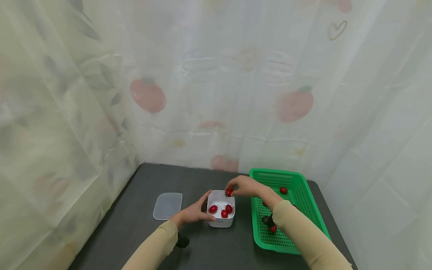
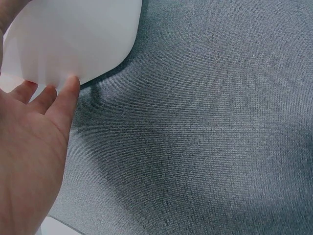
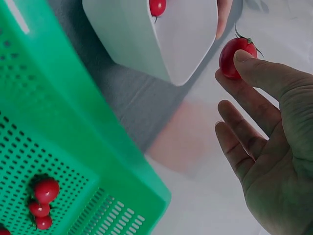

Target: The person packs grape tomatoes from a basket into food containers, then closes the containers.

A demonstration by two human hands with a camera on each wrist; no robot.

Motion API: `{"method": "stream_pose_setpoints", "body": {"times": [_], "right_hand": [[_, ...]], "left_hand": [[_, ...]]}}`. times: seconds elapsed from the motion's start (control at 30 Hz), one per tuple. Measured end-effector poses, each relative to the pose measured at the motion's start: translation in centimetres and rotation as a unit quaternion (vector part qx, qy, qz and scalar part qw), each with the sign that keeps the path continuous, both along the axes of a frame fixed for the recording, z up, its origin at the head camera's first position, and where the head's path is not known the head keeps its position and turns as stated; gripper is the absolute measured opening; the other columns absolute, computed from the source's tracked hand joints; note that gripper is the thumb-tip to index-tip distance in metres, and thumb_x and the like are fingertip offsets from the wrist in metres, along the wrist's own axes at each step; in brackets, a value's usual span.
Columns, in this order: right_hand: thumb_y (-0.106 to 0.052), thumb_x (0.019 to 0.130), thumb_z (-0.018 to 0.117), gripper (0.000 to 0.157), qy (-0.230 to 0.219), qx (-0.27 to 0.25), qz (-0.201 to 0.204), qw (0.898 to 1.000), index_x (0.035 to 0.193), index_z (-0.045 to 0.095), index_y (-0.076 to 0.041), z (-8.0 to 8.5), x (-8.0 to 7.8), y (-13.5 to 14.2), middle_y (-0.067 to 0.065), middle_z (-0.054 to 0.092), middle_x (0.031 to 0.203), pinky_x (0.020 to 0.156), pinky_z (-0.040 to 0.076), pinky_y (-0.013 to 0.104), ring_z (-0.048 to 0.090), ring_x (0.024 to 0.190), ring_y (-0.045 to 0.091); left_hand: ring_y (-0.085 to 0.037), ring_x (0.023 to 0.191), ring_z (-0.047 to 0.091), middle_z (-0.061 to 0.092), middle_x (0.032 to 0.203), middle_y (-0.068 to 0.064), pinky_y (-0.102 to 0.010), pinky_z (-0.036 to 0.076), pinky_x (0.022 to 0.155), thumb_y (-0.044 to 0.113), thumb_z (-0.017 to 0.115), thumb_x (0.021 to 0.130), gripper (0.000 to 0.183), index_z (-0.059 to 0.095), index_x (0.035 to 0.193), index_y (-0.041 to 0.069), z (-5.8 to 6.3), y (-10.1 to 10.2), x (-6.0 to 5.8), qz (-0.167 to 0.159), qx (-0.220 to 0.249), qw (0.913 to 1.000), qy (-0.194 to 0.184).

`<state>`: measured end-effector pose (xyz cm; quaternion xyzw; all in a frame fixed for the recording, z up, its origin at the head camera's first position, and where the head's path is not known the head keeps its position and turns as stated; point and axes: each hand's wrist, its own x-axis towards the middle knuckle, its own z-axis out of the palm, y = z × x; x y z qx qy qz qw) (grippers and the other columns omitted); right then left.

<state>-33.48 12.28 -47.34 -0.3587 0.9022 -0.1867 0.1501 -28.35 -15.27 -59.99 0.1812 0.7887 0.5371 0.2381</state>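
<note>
A white square plastic container [image 1: 221,223] stands on the dark table with three cherry tomatoes [image 1: 224,213] visible inside. My left hand [image 1: 194,213] holds it from the left, thumb at the near side and fingers towards the far left corner. In the left wrist view, the fingertips [image 2: 73,82] touch the container's white wall [image 2: 98,39]. Above the container's far right corner, my right hand [image 1: 244,186] pinches a single red cherry tomato [image 3: 230,58] between thumb and index finger. Its green stem points upward in the right wrist view, and the other fingers are loosely bent.
A green perforated basket [image 1: 293,249] sits on the right, partly under the right forearm, with several cherry tomatoes [image 3: 46,191] in it. A translucent lid [image 1: 167,206] lies flat left of the container. Printed curtains [image 1: 216,93] surround the dark table [image 1: 135,221].
</note>
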Motion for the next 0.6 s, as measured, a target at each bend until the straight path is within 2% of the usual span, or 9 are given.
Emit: {"method": "stream_pose_setpoints", "body": {"times": [0.17, 0.33, 0.6], "right_hand": [[-0.015, 0.095, 0.074, 0.024, -0.004, 0.0, 0.007, 1.0, 0.12, 0.075, -0.018, -0.2, 0.1, -1.3, -0.01, 0.071, 0.107, 0.088, 0.055, 0.034, 0.064, 0.1, 0.01], [-0.016, 0.095, 0.075, 0.026, -0.018, 0.01, 0.003, 1.0, 0.12, 0.076, -0.019, -0.7, 0.1, -2.5, -0.011, 0.071, 0.108, 0.09, 0.054, 0.034, 0.064, 0.102, 0.01], [-0.016, 0.092, 0.076, 0.024, -0.024, 0.041, -0.005, 0.999, 0.115, 0.077, -0.024, -1.8, 0.4, -4.5, -0.012, 0.07, 0.101, 0.084, 0.055, 0.03, 0.062, 0.094, 0.006]], "left_hand": [[-0.042, 0.151, 0.021, 0.013, 0.168, -0.018, -0.066, 0.025, 0.115, 0.033, 0.082, 0.089, 0.114, -0.001, 0.166, 0.02, 0.0, 0.0, -0.1, -0.008, 0.011, 0.9999, 0.0], [-0.04, 0.152, 0.019, 0.012, 0.169, -0.016, -0.062, 0.028, 0.116, 0.028, 0.08, 0.091, 0.111, -0.001, 0.166, 0.022, 0.0, -0.1, -0.1, -0.011, 0.017, 0.9998, -0.005], [-0.038, 0.153, 0.017, 0.01, 0.17, -0.016, -0.062, 0.027, 0.116, 0.026, 0.08, 0.091, 0.11, -0.001, 0.166, 0.027, 0.0, -0.2, -0.1, -0.015, 0.02, 0.9997, -0.006]]}}
